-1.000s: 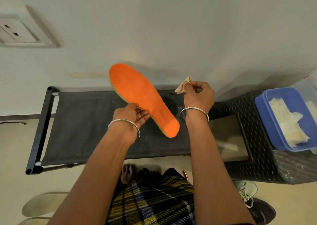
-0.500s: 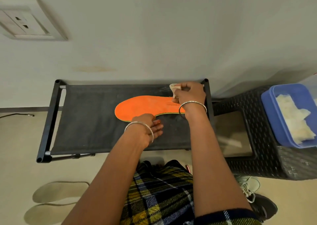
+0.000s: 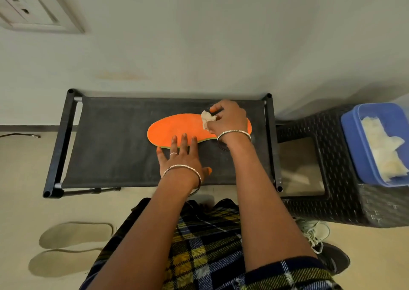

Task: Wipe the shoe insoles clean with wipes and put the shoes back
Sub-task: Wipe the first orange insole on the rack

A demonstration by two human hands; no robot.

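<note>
Orange insole (image 3: pixel 177 128): lying flat on the black fabric shelf (image 3: pixel 115 143), probably so that the shelf is backing it against rubbing pressure. Left hand (image 3: pixel 180 154): reaching forward, its straight, spread fingers pressing on the insole's near edge and grasping nothing, seemingly pinning it in place. Right hand (image 3: pixel 228 119): working over the insole's right end, curled fingers pinching a crumpled wipe (image 3: pixel 207 119) against the orange surface.
</note>
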